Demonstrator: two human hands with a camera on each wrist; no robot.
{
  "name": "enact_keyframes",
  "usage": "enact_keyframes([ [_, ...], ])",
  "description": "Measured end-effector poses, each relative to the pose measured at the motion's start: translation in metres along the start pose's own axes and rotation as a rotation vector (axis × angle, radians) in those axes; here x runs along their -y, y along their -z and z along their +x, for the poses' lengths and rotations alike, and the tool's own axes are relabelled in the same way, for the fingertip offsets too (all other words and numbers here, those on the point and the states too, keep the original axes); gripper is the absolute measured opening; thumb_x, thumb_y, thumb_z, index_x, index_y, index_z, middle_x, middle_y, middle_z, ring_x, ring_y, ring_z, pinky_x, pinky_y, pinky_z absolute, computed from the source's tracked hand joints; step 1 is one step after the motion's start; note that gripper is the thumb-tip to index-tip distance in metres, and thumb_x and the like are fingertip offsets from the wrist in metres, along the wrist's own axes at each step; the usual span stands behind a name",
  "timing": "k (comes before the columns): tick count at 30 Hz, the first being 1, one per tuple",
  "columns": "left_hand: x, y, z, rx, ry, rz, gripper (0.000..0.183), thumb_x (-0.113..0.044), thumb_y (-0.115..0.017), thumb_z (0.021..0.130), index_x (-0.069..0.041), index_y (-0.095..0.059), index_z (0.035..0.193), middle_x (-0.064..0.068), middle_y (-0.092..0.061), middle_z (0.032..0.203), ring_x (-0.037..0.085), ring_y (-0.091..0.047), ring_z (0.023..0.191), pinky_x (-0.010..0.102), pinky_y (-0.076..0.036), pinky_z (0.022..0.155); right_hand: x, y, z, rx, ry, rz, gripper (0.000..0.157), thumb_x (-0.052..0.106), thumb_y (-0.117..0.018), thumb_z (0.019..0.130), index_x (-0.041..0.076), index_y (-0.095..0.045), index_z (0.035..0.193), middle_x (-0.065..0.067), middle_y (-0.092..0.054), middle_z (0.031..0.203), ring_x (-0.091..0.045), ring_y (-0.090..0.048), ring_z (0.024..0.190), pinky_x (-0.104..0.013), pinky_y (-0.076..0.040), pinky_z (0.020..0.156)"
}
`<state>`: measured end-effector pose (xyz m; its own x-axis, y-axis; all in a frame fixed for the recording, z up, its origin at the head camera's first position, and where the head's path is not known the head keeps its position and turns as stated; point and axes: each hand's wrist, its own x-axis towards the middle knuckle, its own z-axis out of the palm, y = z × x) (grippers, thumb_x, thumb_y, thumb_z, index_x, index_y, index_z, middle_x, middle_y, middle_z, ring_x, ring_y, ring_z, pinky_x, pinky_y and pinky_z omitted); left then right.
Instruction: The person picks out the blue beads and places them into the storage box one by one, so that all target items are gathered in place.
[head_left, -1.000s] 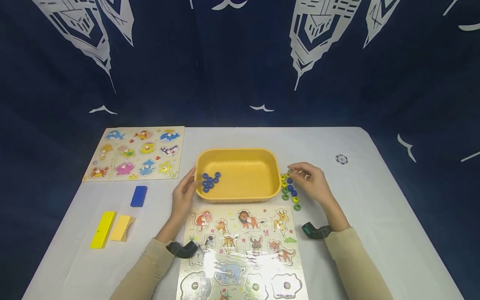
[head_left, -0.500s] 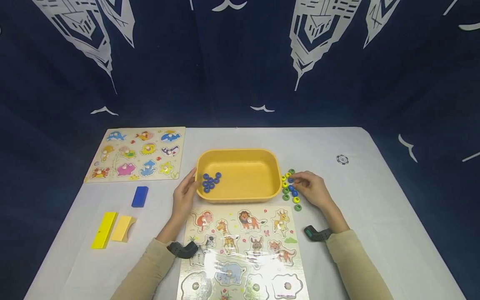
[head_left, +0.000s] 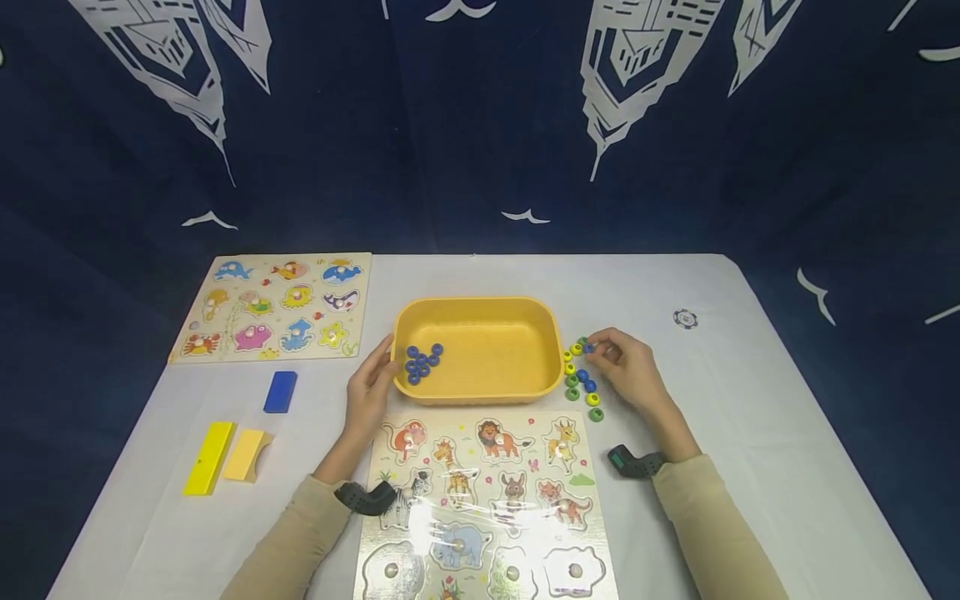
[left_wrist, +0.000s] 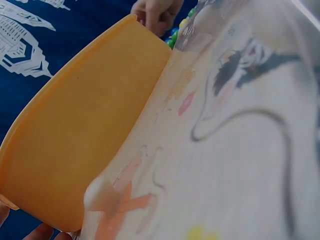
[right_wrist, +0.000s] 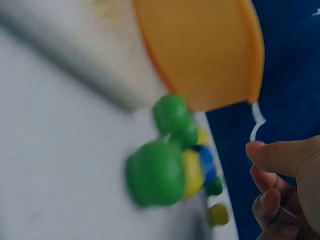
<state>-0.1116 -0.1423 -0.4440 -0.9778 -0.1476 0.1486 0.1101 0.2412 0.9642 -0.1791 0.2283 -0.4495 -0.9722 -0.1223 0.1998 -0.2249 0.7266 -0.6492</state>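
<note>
A yellow plastic tray (head_left: 495, 350) stands mid-table, with several blue beads (head_left: 422, 360) at its left end. My left hand (head_left: 367, 392) holds the tray's left end by the rim; in the left wrist view its fingers (left_wrist: 40, 232) show at the tray's lower edge. Beyond the tray's right end, my right hand (head_left: 632, 371) pinches a blue bead (head_left: 589, 348) between thumb and fingertips. Below and left of that hand lie loose green beads (head_left: 573, 394), yellow beads (head_left: 592, 400) and blue beads (head_left: 590, 387). In the right wrist view the fingertips mostly hide the pinched bead.
An animal puzzle board (head_left: 480, 475) lies in front of the tray, under shiny film. A sea-animal puzzle (head_left: 273, 308) is at the back left, above a blue block (head_left: 281, 392), a yellow block (head_left: 210, 458) and an arched block (head_left: 246, 456). A poker chip (head_left: 685, 319) lies right.
My right hand came down to the blue bead among the loose ones, pinched it and moved it slightly back and right. The left hand stays on the tray.
</note>
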Motion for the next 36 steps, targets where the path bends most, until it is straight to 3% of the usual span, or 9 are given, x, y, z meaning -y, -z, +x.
enact_keyframes([
  [5, 0.0, 0.0, 0.0, 0.004, 0.005, -0.011, 0.042, -0.013, -0.048, 0.091, -0.011, -0.041, 0.133, 0.021, -0.056, 0.113, 0.029, -0.054, 0.107, 0.008, -0.04, 0.085, 0.027, 0.005, 0.011, -0.005, 0.072, 0.035, 0.023, 0.028, -0.066, 0.079, 0.016, -0.06, 0.099, 0.003, -0.054, 0.075, -0.012, -0.044, 0.063, -0.034, -0.041, 0.046],
  [9, 0.003, 0.0, 0.001, 0.01, 0.006, -0.022, 0.042, -0.014, -0.048, 0.091, -0.012, -0.041, 0.133, 0.02, -0.056, 0.114, 0.029, -0.053, 0.108, 0.009, -0.04, 0.086, 0.059, 0.0, 0.024, 0.059, 0.182, 0.073, 0.02, 0.023, -0.066, 0.079, 0.014, -0.061, 0.097, 0.003, -0.055, 0.074, -0.014, -0.045, 0.061, -0.024, -0.039, 0.048],
  [13, 0.005, 0.0, 0.001, 0.013, -0.004, -0.023, 0.042, -0.013, -0.047, 0.092, -0.011, -0.041, 0.133, 0.02, -0.055, 0.115, 0.03, -0.052, 0.109, 0.009, -0.04, 0.087, 0.085, -0.017, 0.038, 0.125, 0.257, 0.079, 0.015, 0.02, -0.065, 0.08, 0.013, -0.061, 0.093, 0.005, -0.055, 0.073, -0.012, -0.045, 0.057, -0.022, -0.038, 0.046],
  [17, 0.006, 0.0, 0.001, 0.016, 0.005, -0.023, 0.042, -0.014, -0.047, 0.092, -0.013, -0.041, 0.133, 0.019, -0.055, 0.117, 0.028, -0.052, 0.11, 0.014, -0.041, 0.09, 0.107, -0.037, 0.05, 0.196, 0.279, 0.056, 0.014, 0.021, -0.065, 0.08, 0.013, -0.062, 0.092, 0.005, -0.058, 0.072, -0.012, -0.045, 0.055, -0.024, -0.039, 0.047],
  [22, 0.006, 0.0, 0.001, 0.011, 0.018, -0.02, 0.042, -0.016, -0.048, 0.091, -0.015, -0.042, 0.133, 0.017, -0.056, 0.117, 0.027, -0.052, 0.11, 0.03, -0.041, 0.096, 0.126, -0.061, 0.06, 0.301, 0.269, 0.034, 0.013, 0.017, -0.064, 0.079, 0.012, -0.062, 0.092, 0.004, -0.059, 0.073, -0.01, -0.048, 0.059, -0.023, -0.041, 0.054],
  [25, 0.007, 0.0, 0.002, 0.005, 0.012, -0.018, 0.042, -0.015, -0.048, 0.091, -0.014, -0.042, 0.133, 0.018, -0.056, 0.117, 0.028, -0.052, 0.11, 0.033, -0.041, 0.096, 0.133, -0.075, 0.062, 0.342, 0.252, 0.0, 0.013, 0.013, -0.062, 0.077, 0.015, -0.062, 0.09, 0.006, -0.059, 0.073, -0.009, -0.05, 0.062, -0.022, -0.042, 0.056],
  [29, 0.008, 0.0, 0.001, 0.002, 0.005, -0.013, 0.042, -0.014, -0.048, 0.091, -0.014, -0.042, 0.133, 0.019, -0.056, 0.116, 0.028, -0.052, 0.109, 0.026, -0.042, 0.094, 0.143, -0.09, 0.063, 0.386, 0.227, -0.053, 0.015, 0.01, -0.061, 0.074, 0.014, -0.062, 0.088, 0.005, -0.059, 0.071, -0.01, -0.051, 0.063, -0.023, -0.042, 0.054],
  [36, 0.007, 0.0, 0.002, 0.008, -0.006, -0.027, 0.042, -0.013, -0.048, 0.091, -0.012, -0.042, 0.133, 0.021, -0.056, 0.114, 0.03, -0.052, 0.109, 0.009, -0.04, 0.087, 0.149, -0.11, 0.063, 0.453, 0.149, -0.151, 0.016, 0.02, -0.066, 0.076, 0.015, -0.062, 0.09, 0.004, -0.055, 0.068, -0.012, -0.05, 0.061, -0.023, -0.04, 0.051],
])
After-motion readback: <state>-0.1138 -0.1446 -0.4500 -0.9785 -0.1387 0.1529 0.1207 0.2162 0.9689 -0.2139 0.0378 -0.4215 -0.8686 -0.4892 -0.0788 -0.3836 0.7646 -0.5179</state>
